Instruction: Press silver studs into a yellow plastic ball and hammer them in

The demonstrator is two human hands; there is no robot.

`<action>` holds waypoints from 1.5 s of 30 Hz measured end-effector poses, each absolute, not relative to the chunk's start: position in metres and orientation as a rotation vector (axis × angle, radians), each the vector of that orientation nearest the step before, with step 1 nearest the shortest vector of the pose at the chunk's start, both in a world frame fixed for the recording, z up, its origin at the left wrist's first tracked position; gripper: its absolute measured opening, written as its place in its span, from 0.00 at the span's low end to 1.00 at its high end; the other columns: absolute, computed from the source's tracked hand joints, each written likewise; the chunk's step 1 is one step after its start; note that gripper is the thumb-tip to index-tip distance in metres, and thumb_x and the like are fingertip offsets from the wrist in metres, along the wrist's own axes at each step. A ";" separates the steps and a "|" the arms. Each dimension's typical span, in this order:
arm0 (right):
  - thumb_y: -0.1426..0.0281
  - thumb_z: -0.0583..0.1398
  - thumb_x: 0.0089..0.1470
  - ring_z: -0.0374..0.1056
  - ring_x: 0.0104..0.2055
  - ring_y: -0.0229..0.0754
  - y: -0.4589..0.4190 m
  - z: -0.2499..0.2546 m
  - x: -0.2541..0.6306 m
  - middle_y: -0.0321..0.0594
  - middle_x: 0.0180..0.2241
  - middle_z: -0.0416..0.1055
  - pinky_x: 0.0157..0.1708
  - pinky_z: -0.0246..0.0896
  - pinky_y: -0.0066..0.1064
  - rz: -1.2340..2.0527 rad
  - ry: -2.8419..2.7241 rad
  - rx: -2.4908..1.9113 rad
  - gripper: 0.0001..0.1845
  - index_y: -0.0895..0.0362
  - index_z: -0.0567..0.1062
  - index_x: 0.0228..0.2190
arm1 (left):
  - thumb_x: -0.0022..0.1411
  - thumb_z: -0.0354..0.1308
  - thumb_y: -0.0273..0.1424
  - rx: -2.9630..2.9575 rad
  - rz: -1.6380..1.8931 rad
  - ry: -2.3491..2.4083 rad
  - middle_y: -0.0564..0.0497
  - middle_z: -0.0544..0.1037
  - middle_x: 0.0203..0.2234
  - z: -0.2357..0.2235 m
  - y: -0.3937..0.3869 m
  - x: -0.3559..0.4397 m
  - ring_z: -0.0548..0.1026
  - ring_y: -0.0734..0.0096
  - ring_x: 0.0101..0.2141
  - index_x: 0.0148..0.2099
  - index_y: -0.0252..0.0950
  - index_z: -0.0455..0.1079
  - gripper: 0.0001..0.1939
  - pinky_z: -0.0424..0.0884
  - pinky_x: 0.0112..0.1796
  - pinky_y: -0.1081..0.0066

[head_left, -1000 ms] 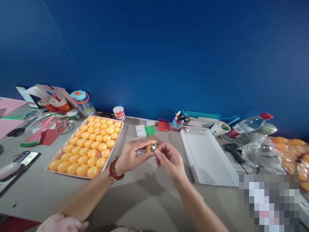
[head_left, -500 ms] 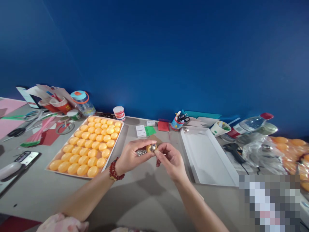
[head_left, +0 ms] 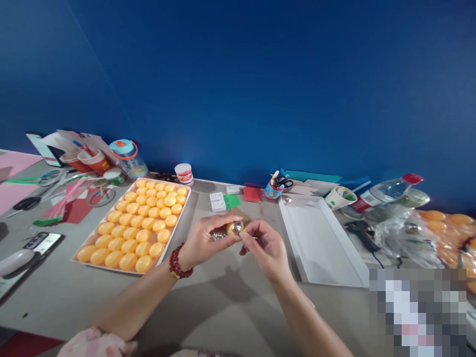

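Observation:
My left hand (head_left: 201, 243) wears a red bead bracelet (head_left: 175, 262) and grips a small orange ball (head_left: 230, 229) between thumb and fingers. A shiny silver piece (head_left: 237, 227) sits on the ball's right side. The thumb and forefinger of my right hand (head_left: 267, 250) are pinched at that silver piece, touching it. Several small silver pieces (head_left: 217, 236) lie behind my left hand, partly covered by it. To the left, a shallow tray (head_left: 166, 246) holds rows of similar orange balls (head_left: 143, 264).
A white tray (head_left: 323, 243) lies to the right, with a glue gun (head_left: 362, 235), paper cup (head_left: 339, 197) and bottle (head_left: 386, 191) beyond. Small white boxes (head_left: 217, 202) and a pen holder (head_left: 273, 190) stand at the back. A phone (head_left: 42, 241) lies far left.
The ball has turned slightly and shifted a little right in my left hand, with the silver piece now nearer my right fingertips. Both hands otherwise hold nearly the same pose.

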State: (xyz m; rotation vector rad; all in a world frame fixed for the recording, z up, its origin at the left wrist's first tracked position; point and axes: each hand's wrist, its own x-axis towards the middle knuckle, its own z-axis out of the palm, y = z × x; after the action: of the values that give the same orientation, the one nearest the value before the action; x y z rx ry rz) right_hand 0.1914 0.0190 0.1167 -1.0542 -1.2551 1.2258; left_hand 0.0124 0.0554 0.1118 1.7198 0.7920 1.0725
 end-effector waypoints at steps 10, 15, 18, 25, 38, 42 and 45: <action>0.57 0.59 0.62 0.63 0.21 0.33 0.018 0.128 0.214 0.32 0.23 0.68 0.21 0.61 0.24 1.059 -1.282 -1.125 0.15 0.56 0.72 0.32 | 0.60 0.65 0.31 1.399 1.023 0.549 0.41 0.77 0.50 0.108 0.064 0.015 0.77 0.63 0.45 0.53 0.37 0.72 0.18 0.75 0.42 0.70; 0.61 0.55 0.64 0.69 0.28 0.39 0.040 0.123 0.233 0.35 0.26 0.73 0.28 0.59 0.28 0.782 -1.832 -1.531 0.12 0.54 0.73 0.32 | 0.62 0.63 0.33 1.309 1.069 0.651 0.43 0.78 0.46 0.108 0.071 0.010 0.76 0.66 0.42 0.50 0.36 0.73 0.15 0.76 0.42 0.69; 0.66 0.55 0.62 0.74 0.36 0.44 0.052 0.111 0.239 0.39 0.33 0.78 0.29 0.54 0.29 0.423 -2.195 -1.987 0.08 0.53 0.74 0.35 | 0.63 0.62 0.35 1.282 1.100 0.686 0.43 0.78 0.44 0.107 0.076 0.004 0.76 0.66 0.42 0.49 0.35 0.72 0.14 0.77 0.43 0.66; 0.70 0.66 0.45 0.76 0.33 0.49 0.066 0.077 0.241 0.42 0.29 0.79 0.24 0.46 0.28 0.467 -2.444 -2.188 0.08 0.56 0.74 0.30 | 0.60 0.65 0.32 1.327 1.065 0.688 0.43 0.76 0.47 0.104 0.081 0.000 0.76 0.67 0.42 0.52 0.37 0.70 0.18 0.77 0.45 0.64; 0.71 0.53 0.59 0.72 0.33 0.42 0.071 0.096 0.253 0.38 0.31 0.76 0.27 0.50 0.27 0.427 -2.242 -2.053 0.07 0.54 0.71 0.35 | 0.60 0.64 0.32 1.455 1.035 0.789 0.45 0.77 0.42 0.104 0.081 0.001 0.75 0.68 0.40 0.55 0.36 0.70 0.21 0.75 0.41 0.70; 0.65 0.53 0.60 0.69 0.28 0.41 0.050 0.117 0.251 0.37 0.29 0.74 0.27 0.56 0.28 0.471 -2.037 -1.660 0.09 0.54 0.70 0.39 | 0.60 0.64 0.34 1.460 1.045 0.828 0.46 0.77 0.41 0.102 0.083 0.002 0.75 0.70 0.38 0.56 0.36 0.70 0.22 0.75 0.38 0.72; 0.62 0.55 0.62 0.67 0.26 0.39 0.031 0.131 0.245 0.37 0.29 0.73 0.25 0.58 0.27 0.533 -1.975 -1.439 0.11 0.55 0.72 0.40 | 0.59 0.65 0.34 1.447 1.056 0.822 0.45 0.77 0.43 0.101 0.084 0.003 0.75 0.69 0.39 0.56 0.36 0.70 0.23 0.75 0.39 0.71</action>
State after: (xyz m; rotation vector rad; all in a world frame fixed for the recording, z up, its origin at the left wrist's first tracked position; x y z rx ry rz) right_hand 0.2449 0.0314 0.1312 -1.4392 -1.9754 0.5328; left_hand 0.0030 0.0842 0.1006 1.4474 0.8219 1.0559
